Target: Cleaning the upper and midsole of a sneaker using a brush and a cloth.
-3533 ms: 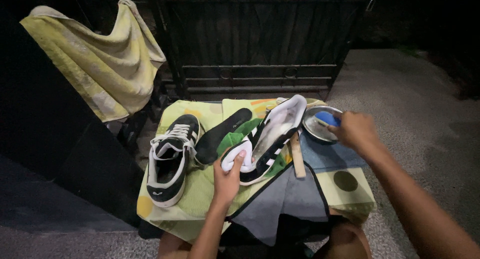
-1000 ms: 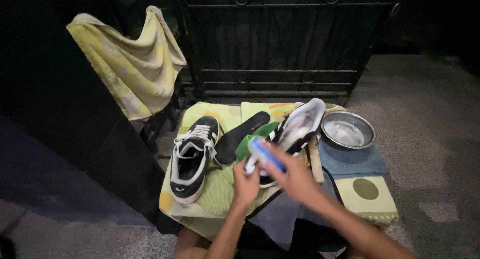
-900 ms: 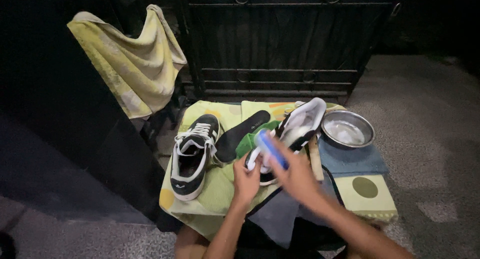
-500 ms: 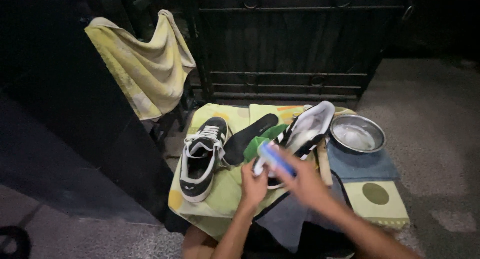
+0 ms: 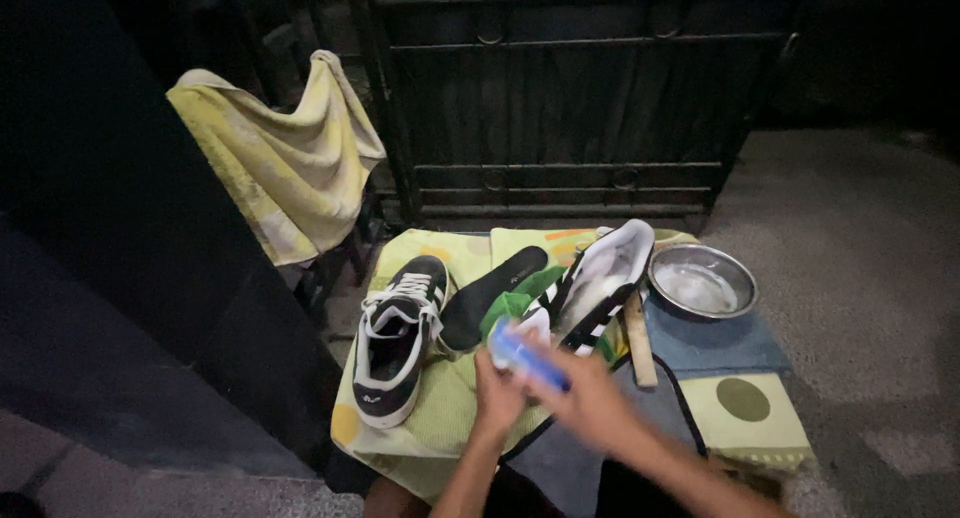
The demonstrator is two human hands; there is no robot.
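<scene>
No packages, labels, signs or screens anywhere in view.

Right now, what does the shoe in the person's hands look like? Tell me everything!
The shoe is a black sneaker with white stripes on its side and a pale sole. It lies tipped on its side, sole up and toward the bowl, on a green cloth over the covered table. The left hand grips its near end. The right hand, blurred, presses a blue brush against that end.
</scene>
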